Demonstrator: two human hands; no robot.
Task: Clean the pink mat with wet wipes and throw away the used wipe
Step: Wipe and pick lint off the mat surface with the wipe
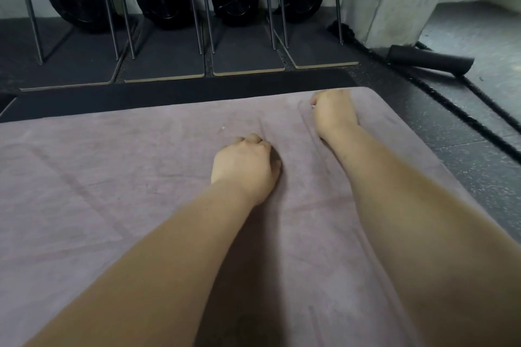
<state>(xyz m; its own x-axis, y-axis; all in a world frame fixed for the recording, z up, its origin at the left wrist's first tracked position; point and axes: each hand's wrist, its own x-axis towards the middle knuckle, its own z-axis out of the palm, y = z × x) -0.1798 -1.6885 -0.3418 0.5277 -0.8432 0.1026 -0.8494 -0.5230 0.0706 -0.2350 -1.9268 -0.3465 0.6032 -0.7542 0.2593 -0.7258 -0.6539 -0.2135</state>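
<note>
The pink mat lies flat under both hands, its rounded far corner just beyond the right hand. It runs out of view leftward and toward the person, so its long axis cannot be told. The left hand, nearer than the right, rests on it, fingers curled on nothing. The right hand's fingers curl round a white wipe, only a sliver showing.

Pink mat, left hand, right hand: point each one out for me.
pink mat (112, 177): head view, bare surface towards the left edge.
left hand (245, 166): head view, back of the hand.
right hand (332, 113): head view, back of the hand.
</note>
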